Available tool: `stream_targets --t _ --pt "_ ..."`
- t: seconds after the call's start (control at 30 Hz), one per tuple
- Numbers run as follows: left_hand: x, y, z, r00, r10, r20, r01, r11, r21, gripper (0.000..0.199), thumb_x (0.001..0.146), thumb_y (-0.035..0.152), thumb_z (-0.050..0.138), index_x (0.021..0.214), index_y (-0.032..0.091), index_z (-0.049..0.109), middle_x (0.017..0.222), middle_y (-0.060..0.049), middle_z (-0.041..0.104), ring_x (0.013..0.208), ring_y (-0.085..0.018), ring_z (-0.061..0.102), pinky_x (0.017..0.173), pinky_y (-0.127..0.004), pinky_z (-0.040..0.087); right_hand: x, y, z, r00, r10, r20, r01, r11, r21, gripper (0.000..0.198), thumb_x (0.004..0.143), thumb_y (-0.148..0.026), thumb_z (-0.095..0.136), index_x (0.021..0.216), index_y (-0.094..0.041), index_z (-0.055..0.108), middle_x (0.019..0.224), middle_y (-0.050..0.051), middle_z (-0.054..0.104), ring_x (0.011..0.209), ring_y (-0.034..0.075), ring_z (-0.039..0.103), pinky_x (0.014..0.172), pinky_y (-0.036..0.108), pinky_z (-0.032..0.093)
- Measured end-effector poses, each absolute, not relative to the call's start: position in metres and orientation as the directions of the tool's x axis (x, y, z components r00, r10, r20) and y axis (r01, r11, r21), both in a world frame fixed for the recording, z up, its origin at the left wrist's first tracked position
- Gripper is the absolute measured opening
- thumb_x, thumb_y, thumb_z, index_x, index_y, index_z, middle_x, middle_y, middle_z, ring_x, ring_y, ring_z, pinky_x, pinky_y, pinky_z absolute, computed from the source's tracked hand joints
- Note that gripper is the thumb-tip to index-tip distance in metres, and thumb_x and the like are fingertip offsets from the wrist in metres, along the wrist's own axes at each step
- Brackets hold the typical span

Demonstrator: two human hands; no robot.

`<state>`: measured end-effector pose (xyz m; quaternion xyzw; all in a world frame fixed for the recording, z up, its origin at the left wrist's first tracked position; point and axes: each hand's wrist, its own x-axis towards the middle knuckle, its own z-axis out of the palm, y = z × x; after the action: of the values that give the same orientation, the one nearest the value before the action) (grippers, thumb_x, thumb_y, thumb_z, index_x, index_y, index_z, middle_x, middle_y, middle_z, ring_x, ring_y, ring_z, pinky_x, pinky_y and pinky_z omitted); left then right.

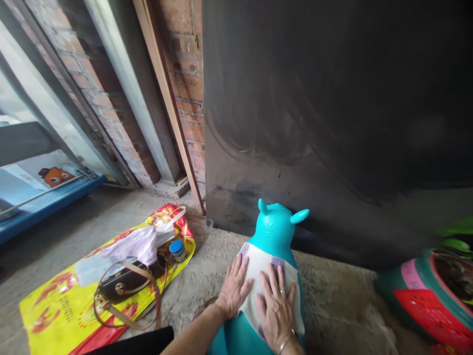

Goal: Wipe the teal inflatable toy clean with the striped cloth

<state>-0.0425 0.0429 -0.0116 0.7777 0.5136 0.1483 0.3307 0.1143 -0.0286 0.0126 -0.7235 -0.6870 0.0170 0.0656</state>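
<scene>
A turquoise inflatable animal toy with two ears stands on the concrete floor, its head toward the dark panel. Over its back lies a white cloth with purple patches. My left hand rests flat on the cloth's left side, fingers stretched out. On the right part of the cloth, my right hand lies with its fingers spread; it wears a ring, and a bracelet circles the wrist. Both palms press on the cloth, and neither hand grips anything.
To the left, a yellow and red plastic sheet carries a black handbag, a pale cloth and a blue-lidded jar. A painted plant pot stands at right. A dark panel rises ahead.
</scene>
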Motion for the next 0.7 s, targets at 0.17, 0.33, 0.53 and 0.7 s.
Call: stream_targets --t 0.17,0.33,0.53,0.7 --pt "-0.037 0.062 -0.005 0.447 0.888 -0.108 0.680 -0.259 0.686 0.068 0.092 0.061 0.024 0.149 0.026 0.012 0.159 -0.008 0.005 0.147 -0.026 0.005 0.118 -0.056 0.010 0.122 -0.007 0.020 0.069 0.995 0.069 0.990 -0.059 -0.130 0.049 0.096 -0.040 0.025 0.145 -0.039 0.024 0.157 -0.009 0.006 0.145 0.026 -0.001 0.112 0.066 0.012" --pt "-0.042 0.035 0.006 0.409 0.908 -0.093 0.679 -0.235 0.695 0.068 0.092 0.060 0.025 0.148 0.021 0.019 0.158 -0.009 0.013 0.145 -0.029 0.011 0.118 -0.053 0.015 0.113 -0.023 0.028 0.051 0.997 0.062 0.994 -0.045 -0.102 0.052 0.094 -0.044 0.029 0.145 -0.035 0.027 0.156 -0.005 0.010 0.145 0.029 0.003 0.109 0.067 0.019" --pt "-0.062 -0.026 -0.006 0.385 0.919 -0.085 0.664 -0.212 0.717 0.064 0.092 0.060 0.028 0.148 0.030 0.018 0.159 -0.005 0.009 0.146 -0.025 0.008 0.119 -0.054 0.015 0.093 -0.094 -0.002 -0.055 0.995 0.088 0.998 0.055 -0.007 0.058 0.082 -0.054 0.052 0.136 -0.035 0.046 0.148 0.006 0.035 0.138 0.042 0.026 0.100 0.075 0.025" --pt "-0.065 -0.027 -0.020 0.381 0.920 -0.092 0.643 -0.192 0.741 0.064 0.092 0.061 0.028 0.148 0.031 0.019 0.159 -0.005 0.010 0.147 -0.025 0.007 0.119 -0.056 0.012 0.094 -0.093 -0.003 -0.102 0.993 0.060 0.995 0.101 0.012 0.062 0.075 -0.058 0.059 0.133 -0.037 0.049 0.148 0.008 0.034 0.138 0.045 0.023 0.097 0.079 0.021"
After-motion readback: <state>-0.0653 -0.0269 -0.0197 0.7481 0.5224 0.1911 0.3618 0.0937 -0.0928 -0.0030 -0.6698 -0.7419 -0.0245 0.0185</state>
